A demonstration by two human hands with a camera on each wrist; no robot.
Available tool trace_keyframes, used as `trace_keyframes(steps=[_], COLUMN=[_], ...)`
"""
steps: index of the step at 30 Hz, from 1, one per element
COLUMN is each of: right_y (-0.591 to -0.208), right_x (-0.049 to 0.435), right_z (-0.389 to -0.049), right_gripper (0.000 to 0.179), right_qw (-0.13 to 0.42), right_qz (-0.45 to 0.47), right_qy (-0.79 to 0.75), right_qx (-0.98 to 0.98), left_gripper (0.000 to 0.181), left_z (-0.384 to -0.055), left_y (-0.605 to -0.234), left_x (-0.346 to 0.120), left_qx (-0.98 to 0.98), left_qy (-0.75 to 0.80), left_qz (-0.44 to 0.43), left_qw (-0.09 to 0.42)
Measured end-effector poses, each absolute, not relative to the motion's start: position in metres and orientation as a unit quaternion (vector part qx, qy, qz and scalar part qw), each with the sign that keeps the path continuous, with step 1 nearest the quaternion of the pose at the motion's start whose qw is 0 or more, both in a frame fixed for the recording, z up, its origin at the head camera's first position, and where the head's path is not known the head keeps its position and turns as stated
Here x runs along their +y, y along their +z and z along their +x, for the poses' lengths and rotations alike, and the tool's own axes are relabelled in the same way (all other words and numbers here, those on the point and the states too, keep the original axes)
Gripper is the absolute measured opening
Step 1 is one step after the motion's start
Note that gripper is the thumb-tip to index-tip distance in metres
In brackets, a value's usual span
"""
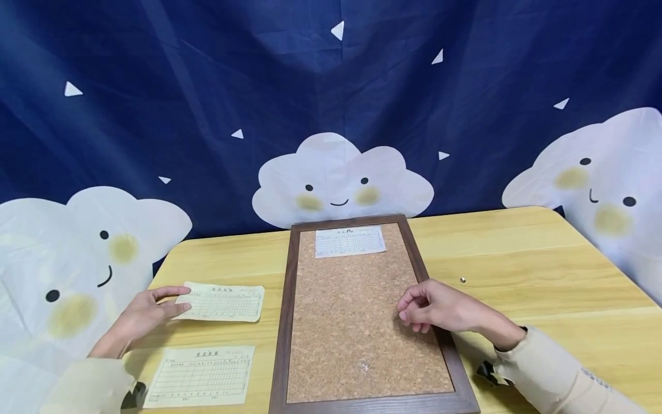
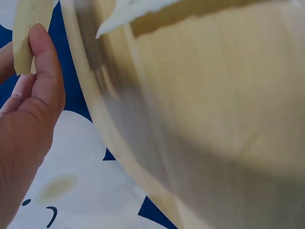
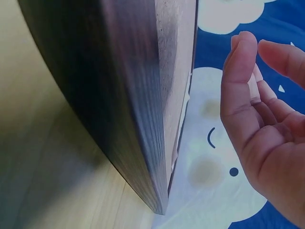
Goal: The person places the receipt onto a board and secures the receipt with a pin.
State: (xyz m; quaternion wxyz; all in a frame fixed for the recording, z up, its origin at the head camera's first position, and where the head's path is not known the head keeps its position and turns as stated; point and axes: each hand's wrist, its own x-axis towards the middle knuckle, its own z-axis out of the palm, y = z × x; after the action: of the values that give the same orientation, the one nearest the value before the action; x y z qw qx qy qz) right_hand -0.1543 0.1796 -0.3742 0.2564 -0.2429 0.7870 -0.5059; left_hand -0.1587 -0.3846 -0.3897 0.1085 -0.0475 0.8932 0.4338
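Observation:
My left hand (image 1: 142, 315) pinches the left edge of a pale yellow printed paper form (image 1: 223, 302), raised over the table. The left wrist view shows the thumb flat against the paper's end. Below it, a second printed form (image 1: 201, 376) lies on the table. My right hand (image 1: 439, 307) hovers above the right side of a cork board (image 1: 362, 322) with a dark wooden frame. Its fingers are loosely curled, and a gap shows between thumb and forefinger in the right wrist view, with nothing held. A third form (image 1: 350, 241) is at the top of the board.
A small shiny metal piece (image 1: 462, 280) lies on the wooden table (image 1: 517, 253) right of the board. Behind the table hangs a dark blue cloth (image 1: 207, 86) with smiling clouds. A small pale mark (image 1: 364, 366) shows on the lower cork.

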Motion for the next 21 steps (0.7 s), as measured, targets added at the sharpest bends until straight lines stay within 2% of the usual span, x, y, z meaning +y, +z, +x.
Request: trace_keyframes(steps=[21], right_y=[-0.3719], right_x=[0.1771], right_z=[-0.1595], right_gripper=[0.014], right_qw=[0.253], right_qz=[-0.247], right_qy=[-0.502], right_qx=[0.789], left_gripper=[0.061], left_z=[-0.1622], left_y=[-0.3794], left_x=[-0.3751], left_qx=[0.899], left_qy=[0.43], left_qz=[-0.034], left_qw=[0.073])
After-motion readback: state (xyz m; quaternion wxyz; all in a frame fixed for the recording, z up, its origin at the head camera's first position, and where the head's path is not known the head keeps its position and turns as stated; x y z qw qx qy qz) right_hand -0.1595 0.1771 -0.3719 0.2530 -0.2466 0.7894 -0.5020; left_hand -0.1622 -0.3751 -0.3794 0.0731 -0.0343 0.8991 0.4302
